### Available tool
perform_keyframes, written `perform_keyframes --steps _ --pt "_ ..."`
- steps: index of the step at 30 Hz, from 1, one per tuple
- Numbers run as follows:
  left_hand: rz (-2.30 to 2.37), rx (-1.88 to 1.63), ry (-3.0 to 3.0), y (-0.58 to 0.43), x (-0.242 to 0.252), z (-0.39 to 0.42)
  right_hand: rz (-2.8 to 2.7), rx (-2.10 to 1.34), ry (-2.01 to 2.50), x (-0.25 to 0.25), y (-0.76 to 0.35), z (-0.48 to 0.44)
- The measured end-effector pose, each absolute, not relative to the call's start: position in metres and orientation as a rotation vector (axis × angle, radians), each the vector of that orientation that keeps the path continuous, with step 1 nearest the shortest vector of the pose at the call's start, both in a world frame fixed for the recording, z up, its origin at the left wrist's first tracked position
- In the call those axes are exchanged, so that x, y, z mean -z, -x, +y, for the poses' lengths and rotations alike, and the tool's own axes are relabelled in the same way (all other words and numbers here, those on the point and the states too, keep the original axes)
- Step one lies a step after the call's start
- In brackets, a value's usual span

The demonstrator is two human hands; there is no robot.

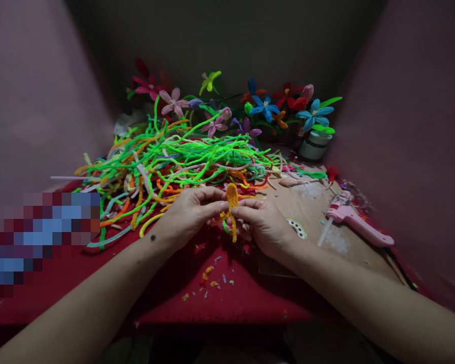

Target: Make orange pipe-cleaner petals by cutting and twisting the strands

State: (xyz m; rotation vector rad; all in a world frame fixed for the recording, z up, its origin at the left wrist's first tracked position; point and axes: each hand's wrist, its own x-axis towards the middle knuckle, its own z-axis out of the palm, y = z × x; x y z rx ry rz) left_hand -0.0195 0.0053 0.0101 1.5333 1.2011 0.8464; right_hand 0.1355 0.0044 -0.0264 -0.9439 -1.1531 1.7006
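Between my two hands, above the red-covered table, is a yellow-orange pipe cleaner (pixel 232 194) bent into an upright petal-like loop, with loose ends hanging below. My left hand (pixel 197 208) pinches it from the left, thumb against fingers. From the right, my right hand (pixel 260 217) pinches the same piece near the base of the loop. A bit of green shows beneath it, partly hidden by the fingers. Just beyond my hands lies a large tangled heap of pipe cleaners (pixel 208 151), mostly bright green with some orange, yellow, white and pink.
A pink glue gun (pixel 360 226) rests on a brown board (pixel 349 260) at the right. Several finished pipe-cleaner flowers (pixel 264 108) stand along the back, near a small jar (pixel 315 145). Yellow and pale scraps (pixel 208 275) litter the red cloth (pixel 182 308) in front. The left side is pixelated.
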Motion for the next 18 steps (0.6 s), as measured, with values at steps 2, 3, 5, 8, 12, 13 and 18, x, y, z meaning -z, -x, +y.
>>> perform_keyframes --steps 2,3,5,8,12,13,18 --pt "1.182 -0.858 -1.514 0.019 -0.008 0.006 -1.179 -1.676 0.946 0.026 -0.135 0.003" --pt "1.185 -0.869 -1.509 0.018 -0.007 0.006 -1.182 -1.667 0.952 0.026 -0.134 0.002" --pt "1.211 -0.885 -1.512 0.017 -0.006 0.006 -1.183 -1.650 0.969 0.027 -0.134 0.001" --pt "1.275 -0.858 -1.531 0.014 -0.006 0.007 -1.208 -1.632 0.997 0.028 -0.135 0.001" --pt "1.360 -0.838 -1.639 0.011 -0.003 0.007 -1.253 -1.573 1.058 0.029 -0.134 0.001" --pt "1.397 -0.841 -1.694 0.010 -0.002 0.007 -1.262 -1.552 1.084 0.029 -0.134 0.001" --pt "1.639 -0.820 -2.016 0.002 0.002 0.001 -1.242 -1.462 1.139 0.027 -0.131 -0.004"
